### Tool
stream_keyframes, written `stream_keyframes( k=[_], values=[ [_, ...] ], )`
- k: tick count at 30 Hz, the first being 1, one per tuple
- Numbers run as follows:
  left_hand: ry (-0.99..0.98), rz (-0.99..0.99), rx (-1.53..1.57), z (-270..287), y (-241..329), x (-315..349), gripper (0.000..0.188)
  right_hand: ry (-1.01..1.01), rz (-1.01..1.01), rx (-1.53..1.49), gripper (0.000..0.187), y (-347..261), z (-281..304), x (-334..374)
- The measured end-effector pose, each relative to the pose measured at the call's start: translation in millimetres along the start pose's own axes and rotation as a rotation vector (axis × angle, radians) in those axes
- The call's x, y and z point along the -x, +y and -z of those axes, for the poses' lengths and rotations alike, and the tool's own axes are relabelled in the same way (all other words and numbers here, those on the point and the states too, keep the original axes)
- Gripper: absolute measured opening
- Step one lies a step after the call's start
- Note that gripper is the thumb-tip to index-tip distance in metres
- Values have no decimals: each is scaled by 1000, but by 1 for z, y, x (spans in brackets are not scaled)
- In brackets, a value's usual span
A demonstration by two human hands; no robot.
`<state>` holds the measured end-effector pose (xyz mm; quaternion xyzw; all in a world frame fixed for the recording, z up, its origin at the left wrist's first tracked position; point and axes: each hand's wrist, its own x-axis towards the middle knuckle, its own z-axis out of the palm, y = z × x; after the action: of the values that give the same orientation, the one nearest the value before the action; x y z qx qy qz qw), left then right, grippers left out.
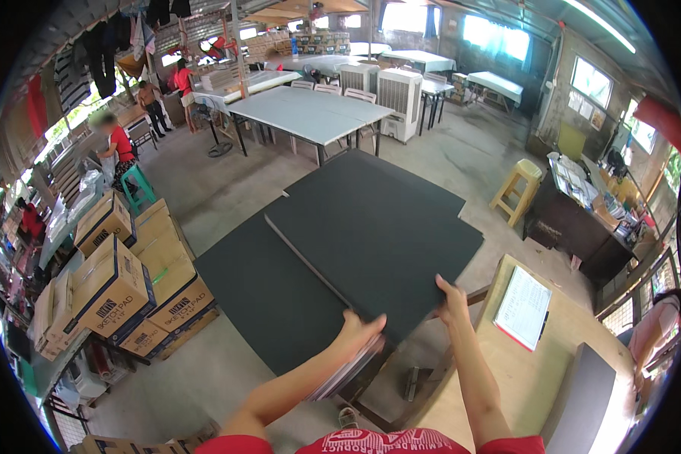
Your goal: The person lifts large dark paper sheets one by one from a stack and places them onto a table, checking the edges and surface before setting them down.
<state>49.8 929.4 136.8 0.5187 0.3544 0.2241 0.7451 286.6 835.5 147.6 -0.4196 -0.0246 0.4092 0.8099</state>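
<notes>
Tan counter (523,378) fills lower right, large black sheets (371,219) span mid-frame, left hand (358,334) has its grip closed on their near edge at lower centre, right hand (452,303) grips the near right edge, so best hold both sides level, squeezing lightly to avoid bending or slipping.

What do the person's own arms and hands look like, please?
The left hand and right hand are bare, without gloves. The forearms are bare too, below short red sleeves of a red shirt with white print.
</notes>
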Motion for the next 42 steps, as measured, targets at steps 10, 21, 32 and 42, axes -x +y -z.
stream_keyframes(
  k=[10,21,32,42],
  values=[
    [79,181,-861,151,170,-161,106,29,-11,179,54,-22,85,129],
    [12,-152,-363,89,141,-82,71,392,104,213,59,-74,137,128],
    [-5,-725,-336,-46,27,128,88,628,735,127,102,-206,267,308],
    [-137,-480,-771,-186,-153,299,76,376,863,313,99,-309,473,316]
  ],
)
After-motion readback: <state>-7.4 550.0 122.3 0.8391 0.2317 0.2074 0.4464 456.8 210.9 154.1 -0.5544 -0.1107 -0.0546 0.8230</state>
